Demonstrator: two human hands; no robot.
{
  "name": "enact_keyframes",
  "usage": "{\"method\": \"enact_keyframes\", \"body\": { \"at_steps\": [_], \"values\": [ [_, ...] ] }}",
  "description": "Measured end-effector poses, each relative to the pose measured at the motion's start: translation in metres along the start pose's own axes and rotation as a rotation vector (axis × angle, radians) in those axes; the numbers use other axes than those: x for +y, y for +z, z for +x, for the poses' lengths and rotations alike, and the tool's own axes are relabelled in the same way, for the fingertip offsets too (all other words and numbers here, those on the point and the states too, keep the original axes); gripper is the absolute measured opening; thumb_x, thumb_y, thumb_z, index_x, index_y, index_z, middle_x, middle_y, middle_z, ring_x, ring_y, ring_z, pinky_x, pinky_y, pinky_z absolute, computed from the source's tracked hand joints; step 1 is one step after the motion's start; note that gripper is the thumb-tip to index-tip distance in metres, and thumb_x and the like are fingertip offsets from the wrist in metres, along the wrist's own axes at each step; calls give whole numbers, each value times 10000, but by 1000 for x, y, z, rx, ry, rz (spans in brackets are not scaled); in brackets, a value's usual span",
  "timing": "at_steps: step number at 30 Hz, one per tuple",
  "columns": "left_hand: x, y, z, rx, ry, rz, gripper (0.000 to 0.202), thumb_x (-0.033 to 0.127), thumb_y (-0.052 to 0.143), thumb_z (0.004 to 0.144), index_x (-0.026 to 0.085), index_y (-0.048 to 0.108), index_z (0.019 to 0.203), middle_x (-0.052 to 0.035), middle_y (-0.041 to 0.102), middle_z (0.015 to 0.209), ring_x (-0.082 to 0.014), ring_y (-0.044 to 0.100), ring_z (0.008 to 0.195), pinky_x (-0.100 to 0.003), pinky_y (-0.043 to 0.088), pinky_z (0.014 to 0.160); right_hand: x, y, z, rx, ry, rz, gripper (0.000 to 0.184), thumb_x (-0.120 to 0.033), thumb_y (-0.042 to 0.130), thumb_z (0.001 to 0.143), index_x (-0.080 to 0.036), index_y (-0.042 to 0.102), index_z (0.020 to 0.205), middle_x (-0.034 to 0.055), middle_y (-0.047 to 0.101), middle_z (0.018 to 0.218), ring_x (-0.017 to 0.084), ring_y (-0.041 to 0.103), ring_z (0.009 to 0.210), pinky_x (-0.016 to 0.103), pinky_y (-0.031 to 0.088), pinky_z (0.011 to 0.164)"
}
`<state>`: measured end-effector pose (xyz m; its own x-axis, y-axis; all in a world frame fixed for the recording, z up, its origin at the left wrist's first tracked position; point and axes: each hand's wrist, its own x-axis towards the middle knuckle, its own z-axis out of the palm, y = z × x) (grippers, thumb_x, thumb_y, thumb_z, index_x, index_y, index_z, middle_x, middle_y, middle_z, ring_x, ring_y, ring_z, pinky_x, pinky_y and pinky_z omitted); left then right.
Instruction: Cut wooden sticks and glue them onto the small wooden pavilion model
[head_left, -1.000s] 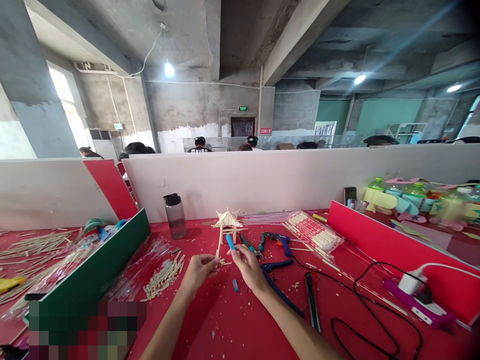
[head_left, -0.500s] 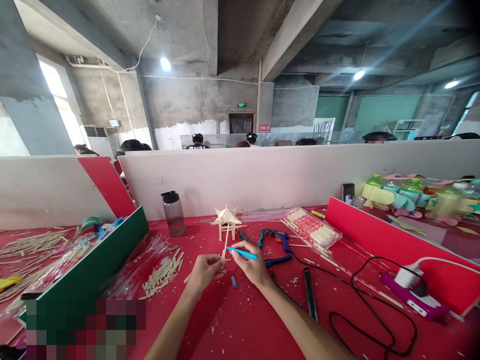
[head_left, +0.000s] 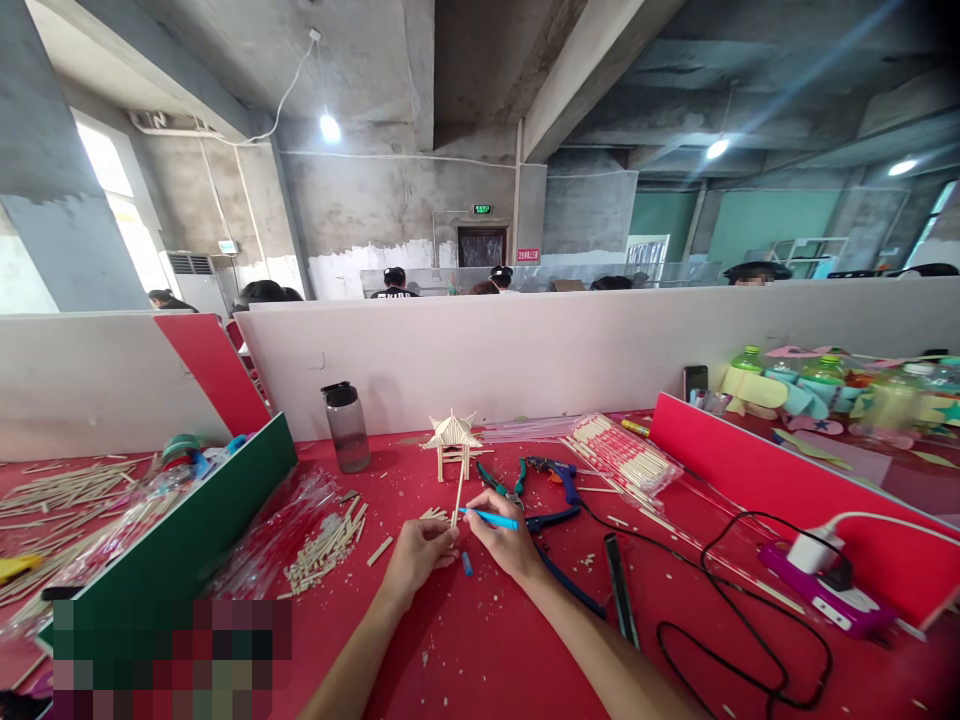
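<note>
A thin wooden stick [head_left: 459, 490] stands nearly upright, its lower end pinched in the fingers of my left hand [head_left: 421, 553]. My right hand [head_left: 504, 535] grips a blue pen [head_left: 492, 518], and the pen's tip meets the stick just above my left fingertips. A blue pen cap [head_left: 468, 564] lies on the red tabletop between my hands. Behind them stands a small pavilion model [head_left: 453, 440] built of sticks, with a peaked roof. Short cut sticks [head_left: 330, 545] are heaped left of my left hand.
Green-handled pliers [head_left: 514, 480], a glue gun [head_left: 559, 475], blue-handled pliers [head_left: 555, 520] and a black utility knife [head_left: 621, 590] lie to the right. A power strip [head_left: 832, 590] trails black cable. A water bottle [head_left: 346, 428] stands back left; a bundle of sticks [head_left: 622, 458] lies back right.
Both hands have shifted slightly to the right, carrying the stick and pen along. The stick leans a little more, and the pen tip stays against it.
</note>
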<state>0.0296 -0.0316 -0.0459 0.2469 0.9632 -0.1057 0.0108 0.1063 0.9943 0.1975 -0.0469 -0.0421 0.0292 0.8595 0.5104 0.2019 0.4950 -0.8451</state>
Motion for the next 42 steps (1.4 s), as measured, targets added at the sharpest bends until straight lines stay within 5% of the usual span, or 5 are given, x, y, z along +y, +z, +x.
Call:
{"method": "enact_keyframes", "body": {
  "at_steps": [42],
  "values": [
    [-4,-1,2,-11,9,11,549,610,833,515,117,716,726,-11,660,638,-127,646,596,-232,556,623,7,4,0,26,6,-59,177,-375,602,852,-215,572,781,0,644,648,181,637,618,271,492,591]
  ]
}}
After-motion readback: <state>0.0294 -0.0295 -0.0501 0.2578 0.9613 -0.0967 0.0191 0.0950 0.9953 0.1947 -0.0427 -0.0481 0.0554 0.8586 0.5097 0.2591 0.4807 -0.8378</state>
